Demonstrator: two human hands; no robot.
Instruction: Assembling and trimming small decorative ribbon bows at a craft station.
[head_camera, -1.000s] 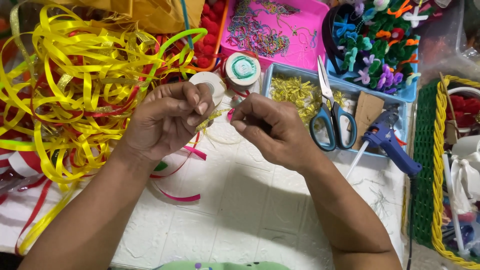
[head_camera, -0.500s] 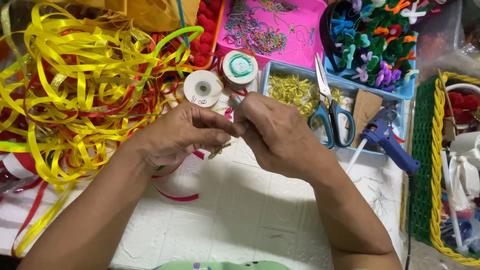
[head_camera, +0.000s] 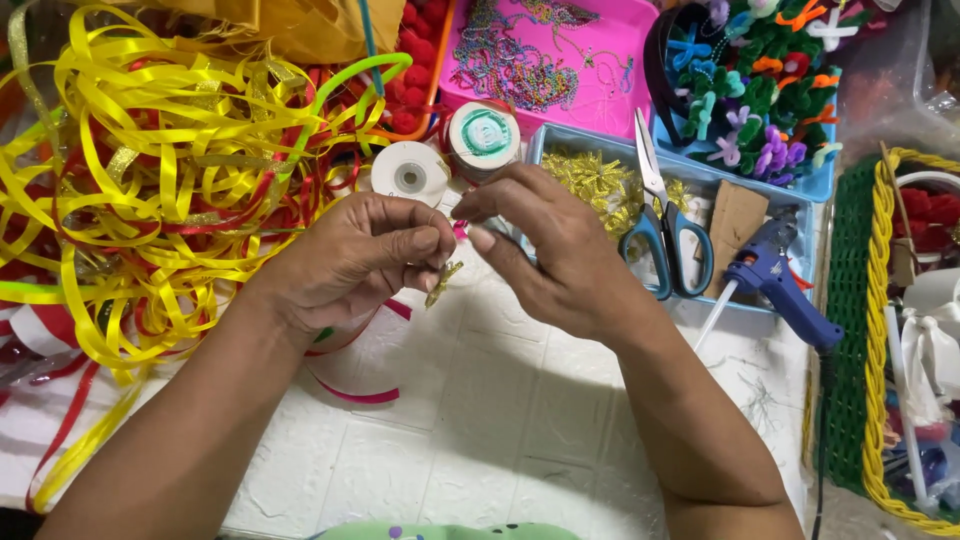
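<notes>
Since the earlier frames both hands have lifted slightly and drawn apart a little; the gold piece now hangs clear below the left fingers instead of being hidden between the two hands.

Gold tinsel piece (head_camera: 443, 283): small, glittery, pinched at its top by the left hand (head_camera: 355, 262), dangling just over the white table (head_camera: 480, 420). Left thumb and forefinger closed on it, other fingers curled in. Right hand (head_camera: 555, 255) just beside, fingertips pinched together near the top of the piece; whether they grip a fine thread or wire there is too small to tell. A bit of pink shows between the two hands.

Progress, as a judgement: one small gold ornament is partly shaped and in hand, not yet laid down. A stock of similar gold pieces (head_camera: 592, 187) lies in the light blue tray (head_camera: 700, 178), so some look made already; how many are left cannot be read.

Around: two spools, white (head_camera: 409, 174) and green-faced (head_camera: 484, 136), just behind the hands. Blue-handled scissors (head_camera: 660, 225) and a blue glue gun (head_camera: 775, 280) rest at the tray, near the right hand. Loose pink ribbon (head_camera: 355, 390) lies under the left wrist. Tangled yellow and red ribbon (head_camera: 150, 180) heaps on the left. A pink tray of bead chains (head_camera: 540, 60) and a bin of pipe-cleaner flowers (head_camera: 760, 90) sit behind.
</notes>
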